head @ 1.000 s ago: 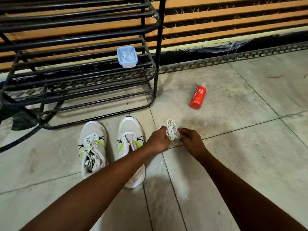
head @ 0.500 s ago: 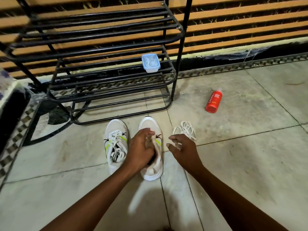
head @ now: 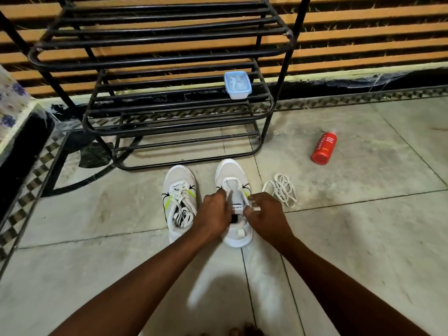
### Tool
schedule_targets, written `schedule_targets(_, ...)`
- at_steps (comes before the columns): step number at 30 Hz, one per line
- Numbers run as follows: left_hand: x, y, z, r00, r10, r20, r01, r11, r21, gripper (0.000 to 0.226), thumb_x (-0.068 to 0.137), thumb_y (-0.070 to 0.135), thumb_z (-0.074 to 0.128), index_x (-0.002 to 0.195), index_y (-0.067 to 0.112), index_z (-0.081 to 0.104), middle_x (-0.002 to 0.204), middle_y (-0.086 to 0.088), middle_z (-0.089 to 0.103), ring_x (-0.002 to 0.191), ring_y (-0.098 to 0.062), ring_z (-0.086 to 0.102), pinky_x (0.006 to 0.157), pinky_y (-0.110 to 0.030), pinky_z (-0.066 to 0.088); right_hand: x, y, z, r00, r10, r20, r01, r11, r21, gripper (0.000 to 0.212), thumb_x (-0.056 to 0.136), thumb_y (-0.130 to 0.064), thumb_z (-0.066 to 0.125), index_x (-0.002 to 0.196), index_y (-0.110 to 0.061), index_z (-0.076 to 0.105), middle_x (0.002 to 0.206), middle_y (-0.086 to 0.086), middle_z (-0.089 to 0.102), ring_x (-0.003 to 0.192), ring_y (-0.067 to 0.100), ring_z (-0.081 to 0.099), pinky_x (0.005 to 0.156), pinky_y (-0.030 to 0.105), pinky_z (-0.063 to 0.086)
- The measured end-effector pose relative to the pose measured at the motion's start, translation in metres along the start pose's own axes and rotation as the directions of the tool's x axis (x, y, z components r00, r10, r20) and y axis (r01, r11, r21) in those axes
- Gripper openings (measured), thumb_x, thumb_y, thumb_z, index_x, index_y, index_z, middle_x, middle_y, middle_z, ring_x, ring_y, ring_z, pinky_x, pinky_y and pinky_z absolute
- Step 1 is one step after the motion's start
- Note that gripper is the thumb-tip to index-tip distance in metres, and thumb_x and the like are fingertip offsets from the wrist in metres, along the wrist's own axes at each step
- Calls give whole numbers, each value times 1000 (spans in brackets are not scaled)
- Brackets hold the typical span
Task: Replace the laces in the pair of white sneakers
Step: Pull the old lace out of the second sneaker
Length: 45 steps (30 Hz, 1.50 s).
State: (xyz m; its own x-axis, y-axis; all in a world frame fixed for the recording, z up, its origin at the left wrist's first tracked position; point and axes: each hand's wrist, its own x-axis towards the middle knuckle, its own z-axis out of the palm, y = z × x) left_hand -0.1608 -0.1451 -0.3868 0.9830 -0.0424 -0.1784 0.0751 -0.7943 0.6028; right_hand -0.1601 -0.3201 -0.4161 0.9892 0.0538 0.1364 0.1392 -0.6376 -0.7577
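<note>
Two white sneakers stand side by side on the tiled floor, toes pointing away from me. The left sneaker (head: 179, 202) still carries its white laces. The right sneaker (head: 230, 175) has no lace, and its tongue shows bare. My left hand (head: 214, 212) grips the left side of that shoe's opening. My right hand (head: 263, 212) grips its right side, fingers curled over the collar. A loose bundle of white lace (head: 282, 190) lies on the floor just right of the shoe, apart from both hands.
A black metal shoe rack (head: 169, 98) stands right behind the sneakers, with a small blue-lidded plastic box (head: 237, 84) on a shelf. A red bottle (head: 324, 147) lies on its side at the right. A dark ledge runs along the left edge.
My right hand let go of the lace bundle, which now lies on the floor, and moved left to the unlaced sneaker. My left hand went there first. The view shifted closer.
</note>
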Motion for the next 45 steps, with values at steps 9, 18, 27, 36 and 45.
schedule_targets(9, -3, -15, -22, 979, 168, -112, -174, 984, -47, 22, 100, 29, 54, 104, 10, 64, 99, -9, 69, 94, -28, 64, 81, -38, 50, 3, -6, -13, 997, -73, -9, 73, 997, -6, 29, 85, -13, 73, 113, -9, 70, 111, 5, 68, 104, 21, 64, 91, 20, 40)
schedule_targets(18, -59, -75, -62, 905, 17, -426, -49, 997, -65, 39, 84, 2, 66, 121, 12, 61, 125, -5, 58, 116, -27, 56, 94, -19, 36, -9, -70, 7, 953, -300, -36, 301, 953, 38, 24, 80, -11, 62, 102, -8, 71, 104, 6, 67, 96, 23, 65, 87, 30, 49)
schedule_targets(27, -69, -106, -62, 961, -131, -244, 72, 969, -235, 35, 92, 14, 69, 126, 13, 63, 110, -5, 75, 109, -29, 68, 90, -32, 50, -15, -99, 63, 938, -299, 174, 300, 954, 26, 38, 77, -9, 58, 112, -3, 70, 106, 11, 69, 96, 26, 68, 90, 31, 51)
schedule_targets(36, -69, -116, -59, 941, -233, -245, 143, 931, -335, 39, 80, 14, 77, 117, 23, 72, 102, 12, 76, 99, -6, 71, 95, -28, 54, -5, -96, 95, 970, -211, 125, 206, 977, 52, 39, 83, -9, 61, 121, -4, 69, 119, 11, 72, 111, 28, 68, 99, 39, 52)
schedule_targets(45, -72, -95, -61, 957, -112, -269, 28, 954, -299, 49, 68, 19, 69, 115, 28, 65, 107, 11, 64, 99, -10, 64, 89, -32, 55, -24, -88, 104, 978, -208, 1, 207, 976, 71, 38, 76, -3, 71, 114, -8, 70, 107, 6, 75, 98, 21, 66, 89, 13, 40)
